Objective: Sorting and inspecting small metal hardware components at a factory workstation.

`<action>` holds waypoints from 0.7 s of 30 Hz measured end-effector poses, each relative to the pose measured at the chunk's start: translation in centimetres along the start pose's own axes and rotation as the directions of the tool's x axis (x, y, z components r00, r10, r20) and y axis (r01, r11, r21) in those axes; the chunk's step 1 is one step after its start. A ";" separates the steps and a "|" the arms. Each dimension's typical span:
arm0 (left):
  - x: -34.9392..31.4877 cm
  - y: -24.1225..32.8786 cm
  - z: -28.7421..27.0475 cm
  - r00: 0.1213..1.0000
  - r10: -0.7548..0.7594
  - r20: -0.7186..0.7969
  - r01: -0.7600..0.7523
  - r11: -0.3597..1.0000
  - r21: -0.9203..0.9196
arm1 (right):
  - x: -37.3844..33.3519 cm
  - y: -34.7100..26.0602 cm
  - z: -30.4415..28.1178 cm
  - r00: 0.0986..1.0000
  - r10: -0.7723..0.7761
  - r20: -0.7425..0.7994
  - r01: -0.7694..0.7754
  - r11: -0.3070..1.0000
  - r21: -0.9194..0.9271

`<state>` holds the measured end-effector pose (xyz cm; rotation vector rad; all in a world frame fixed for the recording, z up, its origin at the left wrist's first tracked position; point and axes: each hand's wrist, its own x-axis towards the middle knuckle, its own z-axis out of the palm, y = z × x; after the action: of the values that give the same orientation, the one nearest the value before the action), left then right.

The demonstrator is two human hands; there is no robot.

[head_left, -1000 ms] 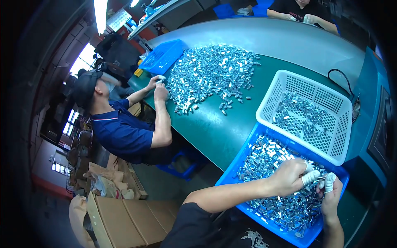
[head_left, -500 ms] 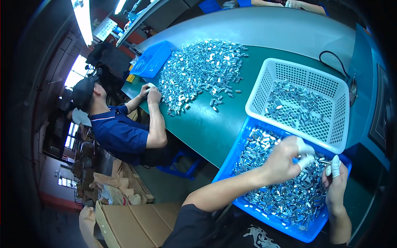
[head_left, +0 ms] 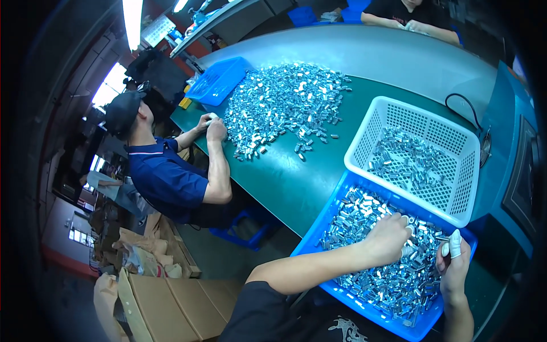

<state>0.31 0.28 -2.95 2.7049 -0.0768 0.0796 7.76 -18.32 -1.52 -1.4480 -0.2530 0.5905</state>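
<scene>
At the far left, the dim room is lit by a bright window [head_left: 110, 85] and, higher up, by a tube lamp [head_left: 133, 23]. Below, cardboard [head_left: 171, 305] is laid out near crumpled brown paper [head_left: 145, 248]. A co-worker [head_left: 168, 176] in a cap and dark blue shirt is seated on a blue stool [head_left: 245, 233], both hands held at the table's edge. A blue tub [head_left: 217, 80] is set tilted beside a broad heap of small shiny metal pieces [head_left: 290, 102], spread loosely on the green tabletop [head_left: 290, 182] — smooth, and streaked with reflected light. Behind it the surface is bounded by a pale grey partition [head_left: 364, 48].

Farther right, a blue tray [head_left: 330, 208] is filled with similar metal parts [head_left: 376, 285]. The left hand [head_left: 390, 239] is lowered over them, its fingers bent; whether anything is pinched is hidden. A white perforated basket [head_left: 362, 128], its floor partly covered with pieces, is placed just behind the tray. Beyond the partition, another person [head_left: 419, 17] is partly seen. By the right hand [head_left: 454, 265], a slim metal piece [head_left: 442, 237] is pinched between white-covered fingertips — above the tray's right side. The far right is taken up by a blue machine [head_left: 501, 154].
</scene>
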 end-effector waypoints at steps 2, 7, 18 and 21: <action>-0.3 -0.4 0.6 1.000 -0.026 -0.007 0.026 1.000 0.007 | 0.3 0.1 0.4 1.000 0.006 0.007 -0.006 1.000 -0.007; 0.5 -0.5 2.9 0.992 0.013 -0.122 -0.015 1.000 -0.015 | -0.2 1.3 -0.5 0.996 0.016 -0.082 -0.012 0.998 0.054; 0.2 -0.2 0.0 0.954 -0.125 -0.272 -0.112 0.694 -0.712 | -0.8 -1.2 0.7 0.993 0.115 -0.005 -0.115 0.993 0.014; 0.0 0.4 -1.6 0.974 -0.169 -0.153 -0.043 0.522 -0.852 | 0.6 1.9 -0.5 0.993 -0.010 -0.118 0.017 0.998 0.060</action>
<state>0.24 0.57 -1.27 1.6645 0.0477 0.2473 8.08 -18.45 -3.53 -1.4162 -0.1503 0.4960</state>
